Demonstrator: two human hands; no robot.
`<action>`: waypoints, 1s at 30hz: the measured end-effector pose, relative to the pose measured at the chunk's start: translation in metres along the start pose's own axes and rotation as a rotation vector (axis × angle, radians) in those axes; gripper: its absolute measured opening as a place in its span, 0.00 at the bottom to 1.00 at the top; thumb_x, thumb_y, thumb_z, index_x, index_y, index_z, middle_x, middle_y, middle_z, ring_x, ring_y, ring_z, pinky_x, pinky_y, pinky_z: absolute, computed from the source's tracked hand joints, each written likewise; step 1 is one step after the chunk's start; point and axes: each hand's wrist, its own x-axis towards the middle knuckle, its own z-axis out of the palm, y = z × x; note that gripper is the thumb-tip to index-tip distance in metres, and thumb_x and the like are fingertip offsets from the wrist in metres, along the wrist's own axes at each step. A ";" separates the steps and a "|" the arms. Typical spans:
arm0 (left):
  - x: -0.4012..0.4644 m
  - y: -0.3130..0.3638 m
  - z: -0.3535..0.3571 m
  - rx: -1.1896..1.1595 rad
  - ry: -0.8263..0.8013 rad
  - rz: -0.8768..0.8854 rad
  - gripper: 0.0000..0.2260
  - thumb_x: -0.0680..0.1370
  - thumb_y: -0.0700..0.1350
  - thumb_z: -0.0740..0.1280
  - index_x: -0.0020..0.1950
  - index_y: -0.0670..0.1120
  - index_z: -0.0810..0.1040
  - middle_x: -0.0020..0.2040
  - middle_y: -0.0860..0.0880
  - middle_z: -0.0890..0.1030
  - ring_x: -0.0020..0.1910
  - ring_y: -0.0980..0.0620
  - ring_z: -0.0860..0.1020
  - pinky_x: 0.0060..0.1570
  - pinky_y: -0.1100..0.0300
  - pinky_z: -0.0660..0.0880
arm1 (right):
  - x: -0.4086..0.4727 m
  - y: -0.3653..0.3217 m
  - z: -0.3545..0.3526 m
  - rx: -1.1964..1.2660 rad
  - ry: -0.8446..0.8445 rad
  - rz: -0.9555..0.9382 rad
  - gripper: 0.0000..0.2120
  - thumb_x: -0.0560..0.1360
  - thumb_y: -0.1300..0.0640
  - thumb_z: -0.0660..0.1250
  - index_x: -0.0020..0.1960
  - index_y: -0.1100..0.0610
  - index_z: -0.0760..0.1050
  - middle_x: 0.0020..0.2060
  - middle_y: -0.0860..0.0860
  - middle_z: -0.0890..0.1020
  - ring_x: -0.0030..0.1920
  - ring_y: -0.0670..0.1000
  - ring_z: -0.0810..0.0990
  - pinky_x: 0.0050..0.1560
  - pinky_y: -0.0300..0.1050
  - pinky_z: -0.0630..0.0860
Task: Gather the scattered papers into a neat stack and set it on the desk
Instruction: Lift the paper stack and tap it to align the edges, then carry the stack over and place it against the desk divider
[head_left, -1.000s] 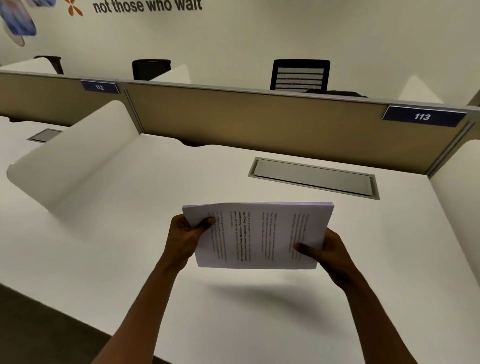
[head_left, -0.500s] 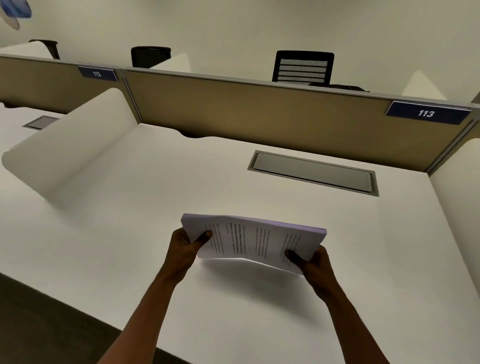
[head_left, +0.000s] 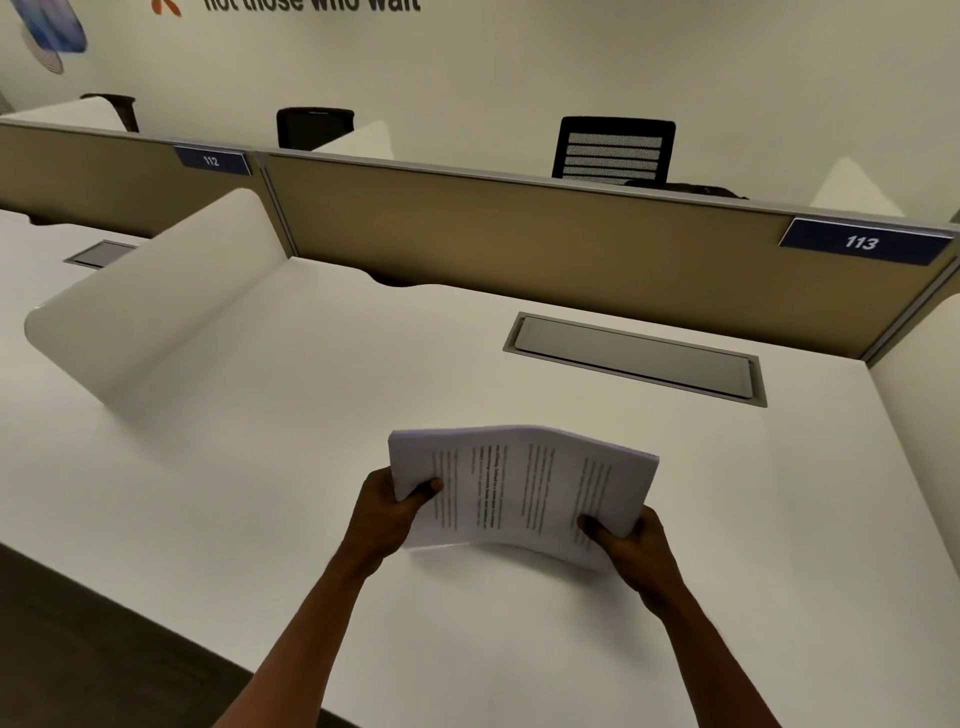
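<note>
2 hands held 1 stack of papers over a broad white desk (head_left: 260, 493) that filled most of the view. Behind the desk ran a tan divider panel (head_left: 519, 249), carrying a blue label (head_left: 860, 241) numbered 113 at its right end and another blue label (head_left: 212, 160) numbered 112 further left. A curved white side screen (head_left: 156, 306) stood on the left of the desk. Beyond the panel, against the pale wall, a black office chair (head_left: 613, 150) with a slatted back showed, with 2 darker chair backs to its left. Set into the desk near the panel was a long grey cable hatch (head_left: 636, 358), its lid closed.

Nearer the person, the stack of papers (head_left: 519, 488) sat in front of the hatch, well apart from it. Its printed top sheet faced up, and the stack bowed upward along the middle, its 2 ends drooping. Whether its near edge touched the desk could not be told. The left hand (head_left: 387, 514) gripped the stack's left end, thumb on top and fingers underneath. The right hand (head_left: 631, 545) pinched the near right corner the same way, thumb pressed on the printed page.
</note>
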 end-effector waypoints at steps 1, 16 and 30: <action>0.001 0.002 0.000 0.010 0.007 0.009 0.03 0.76 0.44 0.73 0.50 0.50 0.83 0.44 0.53 0.88 0.43 0.51 0.86 0.37 0.62 0.82 | 0.002 -0.003 -0.001 -0.015 -0.005 -0.005 0.15 0.70 0.58 0.77 0.51 0.43 0.78 0.49 0.46 0.84 0.49 0.46 0.83 0.38 0.34 0.80; 0.003 0.009 0.012 -0.928 0.121 -0.338 0.22 0.80 0.39 0.65 0.74 0.41 0.70 0.69 0.35 0.75 0.70 0.34 0.72 0.70 0.32 0.66 | 0.002 -0.048 0.026 0.378 -0.348 0.104 0.35 0.71 0.41 0.71 0.74 0.44 0.63 0.62 0.57 0.81 0.60 0.62 0.81 0.55 0.58 0.79; 0.004 0.019 -0.068 -0.161 0.572 -0.515 0.47 0.70 0.62 0.73 0.81 0.50 0.53 0.77 0.45 0.66 0.74 0.45 0.68 0.71 0.50 0.66 | 0.030 -0.046 0.139 0.354 -0.251 0.124 0.27 0.76 0.66 0.68 0.70 0.47 0.69 0.63 0.51 0.81 0.59 0.51 0.82 0.58 0.53 0.80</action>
